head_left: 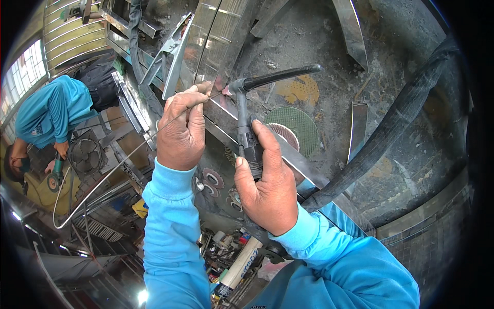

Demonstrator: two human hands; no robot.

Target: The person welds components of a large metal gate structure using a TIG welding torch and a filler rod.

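My right hand (270,188) is wrapped round the handle of a black TIG welding torch (243,110), index finger along its body and thumb raised beside it. The torch's long back cap points up and to the right, and its pinkish nozzle points left. My left hand (182,129) pinches a thin filler rod (118,167) between thumb and fingers. That rod trails down to the left and bends back up at its far end. Its tip lies close to the nozzle, over shiny metal tubes (220,36); whether it touches them I cannot tell.
A locking clamp (177,56) sits left of the tubes. Beneath and beside the torch lie a green grinding disc (303,123) and several flap discs (212,177). A thick black cable (396,123) curves along the right. At left, a co-worker (51,110) holds an angle grinder (54,180) near a fan (86,154).
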